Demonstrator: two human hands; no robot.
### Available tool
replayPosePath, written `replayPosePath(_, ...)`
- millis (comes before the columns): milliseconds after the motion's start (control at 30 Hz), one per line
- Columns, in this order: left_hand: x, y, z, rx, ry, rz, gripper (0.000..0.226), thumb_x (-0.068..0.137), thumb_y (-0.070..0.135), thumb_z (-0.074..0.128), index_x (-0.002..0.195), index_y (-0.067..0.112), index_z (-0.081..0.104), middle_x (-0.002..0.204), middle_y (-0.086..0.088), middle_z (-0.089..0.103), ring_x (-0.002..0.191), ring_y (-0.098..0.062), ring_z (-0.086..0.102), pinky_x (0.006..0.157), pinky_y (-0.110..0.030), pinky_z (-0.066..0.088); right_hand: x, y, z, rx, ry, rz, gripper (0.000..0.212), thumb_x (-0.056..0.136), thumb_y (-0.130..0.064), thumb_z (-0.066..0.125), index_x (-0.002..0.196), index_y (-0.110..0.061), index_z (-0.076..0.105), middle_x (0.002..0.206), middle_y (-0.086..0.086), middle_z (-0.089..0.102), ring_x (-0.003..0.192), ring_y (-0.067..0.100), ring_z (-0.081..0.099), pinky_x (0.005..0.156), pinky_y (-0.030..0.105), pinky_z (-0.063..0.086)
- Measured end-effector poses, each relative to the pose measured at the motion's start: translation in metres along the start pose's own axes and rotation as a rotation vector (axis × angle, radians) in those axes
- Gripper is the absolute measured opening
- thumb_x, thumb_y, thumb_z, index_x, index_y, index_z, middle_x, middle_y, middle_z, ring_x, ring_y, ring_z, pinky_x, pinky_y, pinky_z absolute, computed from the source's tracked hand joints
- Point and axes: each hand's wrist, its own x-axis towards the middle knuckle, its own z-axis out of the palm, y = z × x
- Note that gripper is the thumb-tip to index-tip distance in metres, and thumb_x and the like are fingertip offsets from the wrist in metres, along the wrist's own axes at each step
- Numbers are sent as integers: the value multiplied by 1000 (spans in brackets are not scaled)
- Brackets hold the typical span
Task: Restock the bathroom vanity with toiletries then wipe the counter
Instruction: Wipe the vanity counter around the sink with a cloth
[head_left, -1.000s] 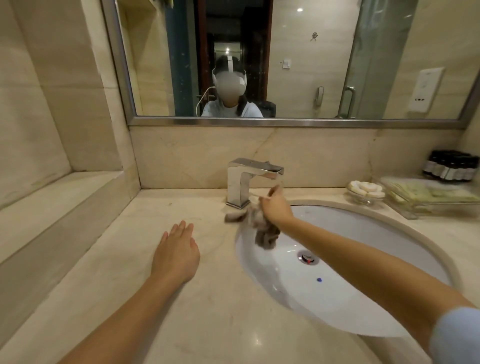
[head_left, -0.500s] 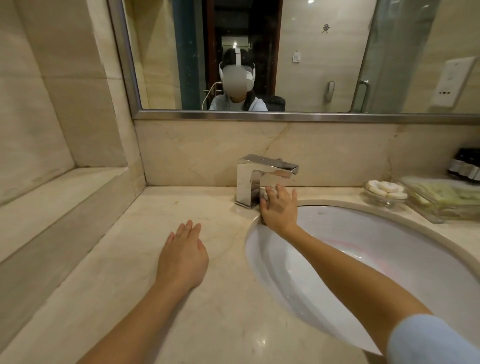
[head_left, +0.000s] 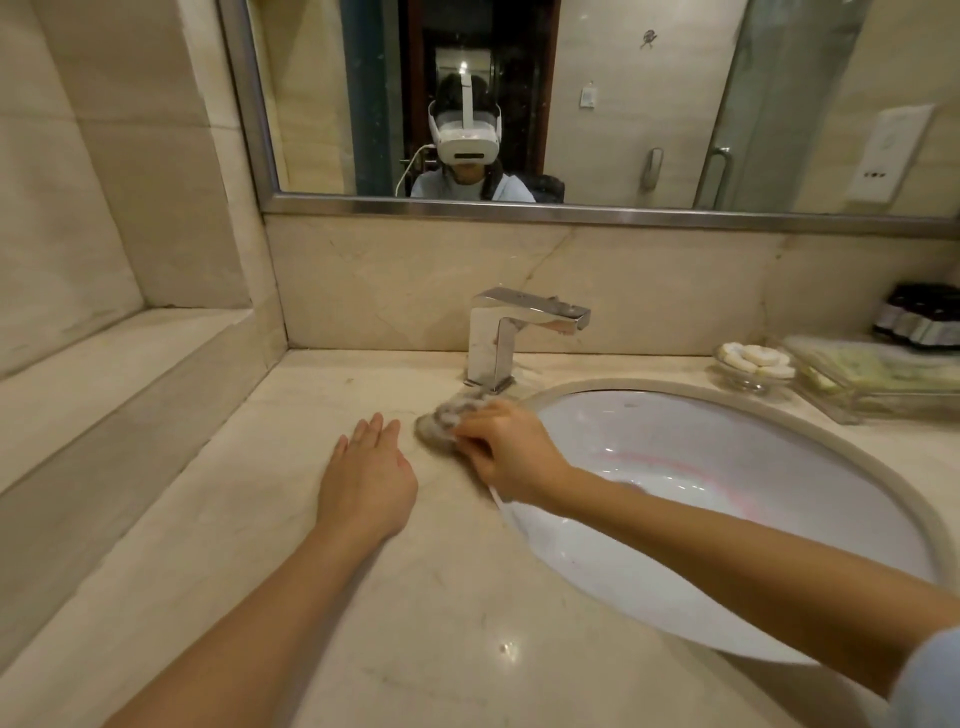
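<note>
My right hand presses a crumpled grey cloth onto the beige marble counter, just left of the sink rim and in front of the chrome faucet. The cloth shows blurred under my fingers. My left hand lies flat on the counter, palm down, fingers together, a short way left of the cloth and holding nothing. At the far right stand a glass dish of round white soaps, a clear tray of packets and several dark small bottles.
The white oval sink basin fills the right half of the counter. A raised marble ledge runs along the left wall. The mirror hangs above the backsplash.
My right hand brought the cloth from over the basin to the faucet base, then slid it left and nearer onto the counter. My left hand stays flat in place.
</note>
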Motion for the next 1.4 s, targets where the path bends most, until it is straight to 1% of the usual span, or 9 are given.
replayPosePath(100, 1, 0, -1, 1, 9, 0, 50, 100, 22, 20, 150, 17, 20, 159, 0, 13, 147, -15, 10, 121, -32, 7, 13, 1, 8, 70, -167, -68, 15, 84, -18, 62, 93, -14, 74, 92, 5, 67, 82, 21, 55, 71, 26, 40)
replayPosePath(233, 1, -2, 1, 4, 2, 4, 51, 100, 21, 19, 150, 18, 18, 159, 1, 10, 147, -13, 7, 121, -31, 6, 44, 41, 27, 23, -305, 195, 34, 99, -23, 43, 126, -14, 60, 140, 5, 47, 126, 25, 45, 105, 34, 35)
replayPosePath(300, 1, -2, 3, 10, 8, 8, 51, 100, 21, 19, 150, 19, 19, 159, 2, 10, 147, -13, 7, 121, -30, 6, 56, 49, 32, -80, -358, 250, 38, 101, -21, 34, 134, -12, 51, 148, 1, 40, 130, 22, 43, 105, 30, 35)
replayPosePath(467, 1, -1, 1, -2, -3, 2, 50, 100, 21, 20, 150, 20, 21, 159, 2, 12, 147, -13, 9, 121, -31, 7, 53, 44, 26, -147, -391, 163, 40, 102, -19, 31, 140, -14, 44, 149, 2, 39, 134, 21, 40, 111, 29, 31)
replayPosePath(667, 3, 1, 1, 22, -32, 0, 50, 100, 21, 18, 150, 19, 19, 159, 2, 11, 147, -13, 8, 121, -31, 7, 3, 81, -3, -260, -414, 53, 54, 86, 2, 51, 138, -12, 47, 149, 2, 40, 133, 25, 38, 105, 37, 39)
replayPosePath(867, 20, 16, 7, 37, -62, 63, 52, 100, 20, 21, 151, 13, 17, 159, -3, 10, 148, -16, 8, 121, -32, 6, -32, 153, -45, -593, -497, 362, 59, 91, -6, 44, 147, -11, 26, 157, 1, 18, 128, 26, 33, 94, 36, 38)
replayPosePath(1067, 45, 31, 19, 18, -107, 163, 53, 101, 30, 20, 151, 16, 14, 160, 2, 7, 147, -11, 5, 121, -32, 6, -44, 203, -68, -751, -576, 709, 62, 84, -25, 65, 137, -7, 38, 135, 5, 47, 127, 25, 35, 91, 33, 41)
replayPosePath(1233, 54, 33, 23, 41, -120, 161, 53, 101, 30, 19, 152, 16, 12, 160, 3, 6, 147, -11, 5, 121, -32, 6, -72, 216, -93, -915, -656, 742, 50, 87, -23, 60, 134, -10, 46, 135, 5, 48, 130, 25, 33, 99, 31, 39)
replayPosePath(1400, 53, 34, 22, 52, -137, 169, 53, 101, 30, 19, 151, 15, 13, 160, 1, 7, 148, -14, 6, 121, -33, 7, -114, 199, -125, -910, -687, 674, 46, 94, -22, 50, 138, -12, 45, 151, 7, 25, 139, 27, 20, 103, 36, 34)
